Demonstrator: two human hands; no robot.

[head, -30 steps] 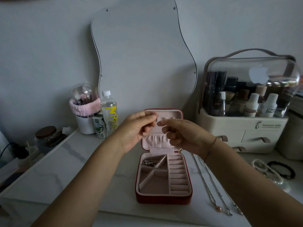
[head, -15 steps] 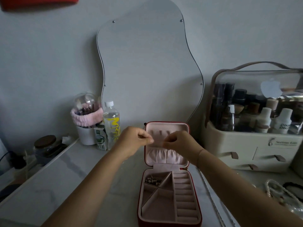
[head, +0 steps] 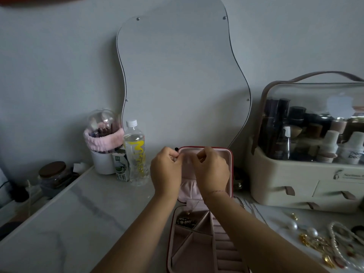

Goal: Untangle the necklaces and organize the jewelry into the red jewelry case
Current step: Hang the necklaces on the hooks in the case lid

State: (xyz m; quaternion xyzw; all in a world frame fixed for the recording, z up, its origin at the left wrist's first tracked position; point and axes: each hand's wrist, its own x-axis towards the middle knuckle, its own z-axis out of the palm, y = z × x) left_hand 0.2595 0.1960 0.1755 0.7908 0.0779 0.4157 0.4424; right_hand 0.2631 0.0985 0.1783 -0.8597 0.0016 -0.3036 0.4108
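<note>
The red jewelry case (head: 230, 166) stands open on the marble top, its pink lid upright and its divided tray (head: 183, 241) toward me. A dark beaded piece (head: 184, 221) lies in the tray's back left compartment. My left hand (head: 166, 172) and my right hand (head: 211, 170) are both raised in front of the lid's upper part, fingertips pinched. A thin necklace chain (head: 196, 204) hangs down from below them into the tray; what the fingertips pinch is too small to see. Loose chains (head: 254, 209) lie right of the case.
Pearl and gold jewelry (head: 315, 241) is scattered at the right front. A cream cosmetics organizer (head: 307, 180) stands at the back right. A water bottle (head: 136, 154), a milk carton (head: 120, 166) and a brush cup (head: 102, 160) stand left of the case. A mirror (head: 177, 75) leans behind.
Both hands moved forward to the lid's upper part and closed into tighter pinches. The camera tilted, so the case sits lower in view and more jewelry shows at the right.
</note>
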